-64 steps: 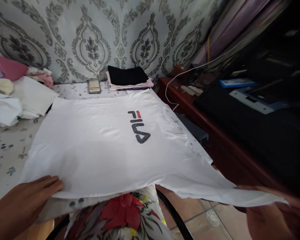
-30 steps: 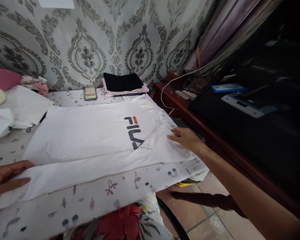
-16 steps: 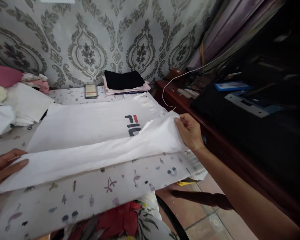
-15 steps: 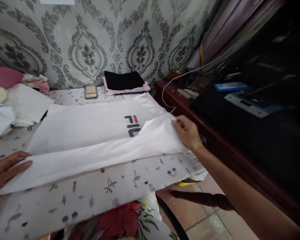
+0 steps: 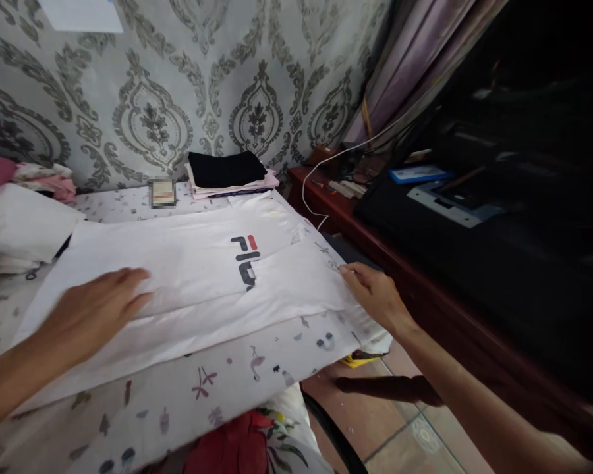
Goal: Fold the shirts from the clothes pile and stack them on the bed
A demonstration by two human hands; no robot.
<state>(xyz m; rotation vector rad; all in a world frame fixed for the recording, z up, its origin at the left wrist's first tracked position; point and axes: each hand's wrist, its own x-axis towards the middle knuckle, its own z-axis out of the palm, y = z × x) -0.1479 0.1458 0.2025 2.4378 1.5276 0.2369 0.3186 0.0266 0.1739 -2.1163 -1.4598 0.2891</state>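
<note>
Shirt (image 5: 168,257), sheet (image 5: 237,359), patterned wall (image 5: 202,85), left hand (image 5: 99,306) half-open, empty, right hand (image 5: 373,293) pinched (hold unclear)

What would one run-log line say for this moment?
left hand: over white shirt | right hand: at its right edge | shirt: near side folded over, lettering partly covered | black cloth: atop stack

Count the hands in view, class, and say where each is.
2: the left hand over the left part of the white shirt, the right hand at its right edge.
</note>
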